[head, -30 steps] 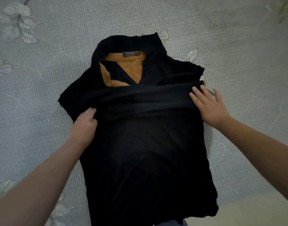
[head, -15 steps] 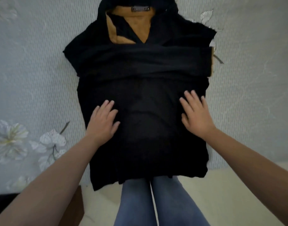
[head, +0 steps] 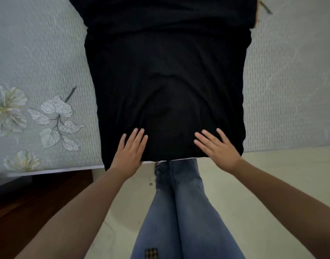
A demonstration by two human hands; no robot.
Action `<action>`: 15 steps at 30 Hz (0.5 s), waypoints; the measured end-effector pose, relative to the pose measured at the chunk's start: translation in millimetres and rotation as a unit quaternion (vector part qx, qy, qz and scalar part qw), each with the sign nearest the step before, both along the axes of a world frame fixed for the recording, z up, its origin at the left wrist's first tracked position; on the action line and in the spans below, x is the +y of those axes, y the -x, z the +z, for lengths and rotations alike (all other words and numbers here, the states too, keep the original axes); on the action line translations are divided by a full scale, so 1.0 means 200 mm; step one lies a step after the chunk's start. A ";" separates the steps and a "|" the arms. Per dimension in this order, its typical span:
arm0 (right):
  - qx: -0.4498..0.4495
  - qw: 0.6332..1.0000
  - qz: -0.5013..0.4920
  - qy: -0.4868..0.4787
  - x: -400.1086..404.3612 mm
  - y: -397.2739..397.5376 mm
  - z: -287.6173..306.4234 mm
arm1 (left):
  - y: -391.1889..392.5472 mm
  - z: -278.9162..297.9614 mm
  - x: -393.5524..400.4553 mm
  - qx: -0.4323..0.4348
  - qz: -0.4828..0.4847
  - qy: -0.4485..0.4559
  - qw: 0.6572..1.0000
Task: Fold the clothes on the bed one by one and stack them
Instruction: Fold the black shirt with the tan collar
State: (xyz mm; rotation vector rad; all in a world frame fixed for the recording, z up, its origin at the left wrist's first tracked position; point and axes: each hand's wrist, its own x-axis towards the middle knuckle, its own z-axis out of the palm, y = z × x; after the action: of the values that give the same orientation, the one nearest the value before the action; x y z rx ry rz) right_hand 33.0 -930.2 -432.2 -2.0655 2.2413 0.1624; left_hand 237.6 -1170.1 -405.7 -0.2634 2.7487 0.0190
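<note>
Black shirt point(head: 168, 81), hands now at hem

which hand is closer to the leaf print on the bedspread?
Left. The left hand rests on the black shirt hem just right of the leaf print; the right hand lies farther right.

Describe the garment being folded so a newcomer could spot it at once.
On the pale grey bedspread with leaf prints, look to the middle by the near edge. The black top lies flat there, both hands pressing its hem. It is the only dark item on the bed.
</note>
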 end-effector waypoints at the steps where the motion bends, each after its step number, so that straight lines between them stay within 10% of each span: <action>1: 0.003 1.000 0.004 0.002 0.00 0.00 0.00 | 0.00 -0.01 0.01 0.016 -0.001 0.004 1.000; 15: -0.054 0.997 -0.006 -0.048 0.13 0.09 0.14 | -0.10 0.00 0.04 0.072 0.004 0.005 0.997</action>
State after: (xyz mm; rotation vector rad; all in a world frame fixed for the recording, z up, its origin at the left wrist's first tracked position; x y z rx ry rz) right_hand 15.8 -903.9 -404.8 -1.9634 2.1393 0.1502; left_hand 257.5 -1162.1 -406.5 -0.2858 2.8913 0.0279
